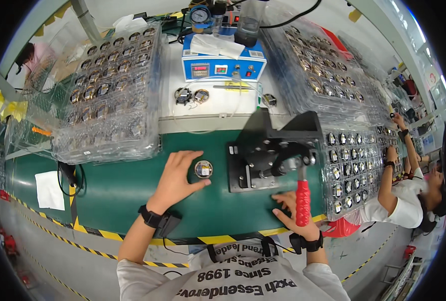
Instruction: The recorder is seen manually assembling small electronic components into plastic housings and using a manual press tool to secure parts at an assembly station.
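On the green mat lies a small round electronic part (203,169) with a metallic rim and a pale label in its middle. My left hand (176,176) curves around its left side, thumb and forefinger spread apart; whether a fingertip touches the part I cannot tell. To the right stands a black toggle-clamp press (255,163) with a red grip handle (302,203) pointing down toward me. My right hand (298,220) is beneath that handle, fingers apart and partly hidden by it, resting near the press base without gripping the handle.
Stacked clear plastic trays (112,95) of round parts stand left; more trays (323,70) rise at the back right. A parts tray (351,168) lies right of the press. Behind sits a blue control box (224,60). A co-worker (401,193) reaches in from the right.
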The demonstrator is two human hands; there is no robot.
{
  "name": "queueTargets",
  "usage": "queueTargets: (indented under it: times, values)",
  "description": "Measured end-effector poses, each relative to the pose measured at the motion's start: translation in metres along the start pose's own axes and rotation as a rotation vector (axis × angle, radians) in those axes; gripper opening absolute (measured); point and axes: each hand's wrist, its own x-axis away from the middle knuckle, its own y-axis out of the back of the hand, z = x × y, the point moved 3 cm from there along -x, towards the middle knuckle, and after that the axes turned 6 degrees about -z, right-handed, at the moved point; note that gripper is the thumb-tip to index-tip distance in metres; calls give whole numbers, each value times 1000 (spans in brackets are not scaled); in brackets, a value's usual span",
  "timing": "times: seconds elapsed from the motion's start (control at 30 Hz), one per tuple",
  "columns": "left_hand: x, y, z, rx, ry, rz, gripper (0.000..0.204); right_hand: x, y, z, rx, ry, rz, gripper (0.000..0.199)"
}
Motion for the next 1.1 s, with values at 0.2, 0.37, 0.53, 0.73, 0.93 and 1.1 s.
queueTargets:
  times: [0.2,0.37,0.53,0.73,0.93,1.1]
  values:
    - [11,10,-109,-133,-605,-275,55,15,18,15,-106,-36,-67,35]
    - [-3,-17,-140,-109,-873,-445,60,8,12,28,-217,-104,-163,32]
    - [2,-16,-133,4,-772,-386,65,3,1,26,-338,-74,-131,31]
    - [115,4,-88,201,128,167,37,2,-6,12,-473,-35,139,29]
    - [364,-79,-68,-354,803,560,56,-11,-9,-12,-554,53,404,26]
    - [454,-136,-162,816,1997,378,66,-16,-8,-9,-455,19,485,21]
